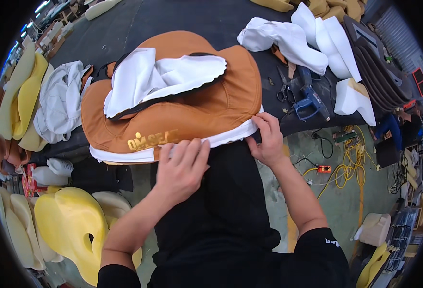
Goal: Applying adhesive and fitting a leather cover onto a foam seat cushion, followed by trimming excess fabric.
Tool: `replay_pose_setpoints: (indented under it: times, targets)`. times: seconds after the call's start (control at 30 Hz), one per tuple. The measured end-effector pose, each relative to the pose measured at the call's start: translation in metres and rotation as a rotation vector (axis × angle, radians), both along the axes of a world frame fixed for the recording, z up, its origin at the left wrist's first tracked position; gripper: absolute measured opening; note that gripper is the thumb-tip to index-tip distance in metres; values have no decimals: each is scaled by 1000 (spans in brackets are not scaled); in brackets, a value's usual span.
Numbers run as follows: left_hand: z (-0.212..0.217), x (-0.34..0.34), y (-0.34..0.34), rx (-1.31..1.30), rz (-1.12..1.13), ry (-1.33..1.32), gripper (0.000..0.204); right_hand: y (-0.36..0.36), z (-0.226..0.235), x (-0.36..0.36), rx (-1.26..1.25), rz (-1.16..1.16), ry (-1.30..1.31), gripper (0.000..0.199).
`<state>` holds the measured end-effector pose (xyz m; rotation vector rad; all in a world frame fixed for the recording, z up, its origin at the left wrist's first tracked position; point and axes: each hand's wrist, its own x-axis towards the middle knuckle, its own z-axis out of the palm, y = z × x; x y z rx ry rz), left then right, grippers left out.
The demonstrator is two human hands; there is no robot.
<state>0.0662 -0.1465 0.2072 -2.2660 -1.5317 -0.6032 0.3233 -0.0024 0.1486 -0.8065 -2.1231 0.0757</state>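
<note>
A brown leather-look seat cover (pixel 206 108) lies on the dark tabletop in front of me, rounded and full, with gold lettering near its front edge. A white fabric strip (pixel 120 154) runs along that front edge. White cloth (pixel 165 77) with a scalloped border and black trim lies folded open on top. My left hand (pixel 180 168) is closed over the front edge beside the lettering, its fingertips pressed on the strip; what lies under its palm is hidden. At the front right corner my right hand (pixel 268 141) pinches the strip's end between thumb and fingers.
Right of the cover lie a blue tool with a cord (pixel 310 103), scissors (pixel 286 91) and white covers (pixel 288 43). Dark panels (pixel 379 67) are stacked beyond. Another white cover (pixel 62 103) and yellow foam (pixel 31 86) sit left. Yellow cable (pixel 350 163) coils on the floor.
</note>
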Motion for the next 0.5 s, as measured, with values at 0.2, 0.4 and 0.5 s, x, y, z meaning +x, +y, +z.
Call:
replay_pose_setpoints:
  times: [0.2,0.4,0.5]
  targets:
    - [1,14,41,78,153,66,45,40,4,-27,163,21,201,50]
    - [57,-4,32,180,281,-139,44,57,101,-90,410,344,150,44]
    - [57,-14,24,302,326,-245,43,60,133,-110,458,456,123,46]
